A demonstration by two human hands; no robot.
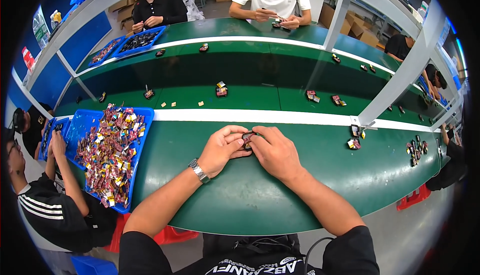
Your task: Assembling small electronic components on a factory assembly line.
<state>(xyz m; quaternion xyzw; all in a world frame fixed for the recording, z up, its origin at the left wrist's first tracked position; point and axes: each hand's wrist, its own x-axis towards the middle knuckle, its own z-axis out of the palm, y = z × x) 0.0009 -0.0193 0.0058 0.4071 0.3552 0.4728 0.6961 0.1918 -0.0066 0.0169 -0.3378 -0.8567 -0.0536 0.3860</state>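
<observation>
Close together over the green table, my two hands meet around a small black plastic casing with a reddish circuit board in it. My left hand grips the casing from the left, fingers curled behind it and thumb at its near side. From the right, my right hand presses its fingertips on the casing's edge and top, hiding part of it. To my left stands a blue tray heaped with small reddish circuit boards bearing yellow and white pieces.
Beyond a white rail, a green conveyor belt carries scattered casings with boards. A grey metal post slants down on the right, near loose assemblies and a black pile. Co-workers sit across and at both sides.
</observation>
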